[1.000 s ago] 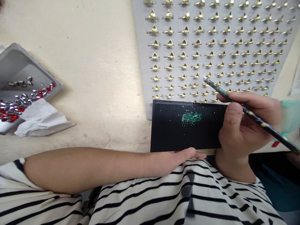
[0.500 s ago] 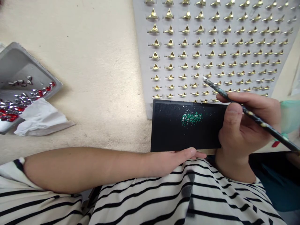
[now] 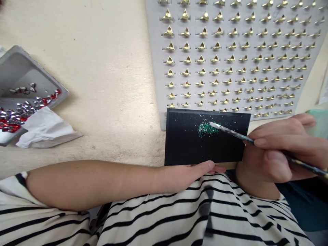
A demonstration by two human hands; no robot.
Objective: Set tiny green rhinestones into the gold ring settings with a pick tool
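Note:
My right hand (image 3: 287, 150) pinches a thin, paint-specked dark picking stick (image 3: 238, 135). Its white tip points down at the right side of a small pile of green and clear rhinestones (image 3: 206, 130); whether it touches them I cannot tell. The tiny stones lie on a flat black tray (image 3: 184, 147). My left hand (image 3: 189, 174) is at the tray's near edge, thumb along the rim and fingers partly hidden below. Just beyond, many gold-coloured rings (image 3: 201, 71) stand in rows on a pale grey board (image 3: 157, 58).
At the left on the cream tabletop (image 3: 110, 68) is a grey bin (image 3: 48, 75) with red and silver gems (image 3: 28, 109). A crumpled white tissue (image 3: 48, 130) overlaps its corner. Something pale green (image 3: 317, 121) lies at the right edge, beyond my right hand.
My right hand has moved right and turned, and the stick's tip has come down from the rings to the rhinestone pile. The left hand and tray stay in place.

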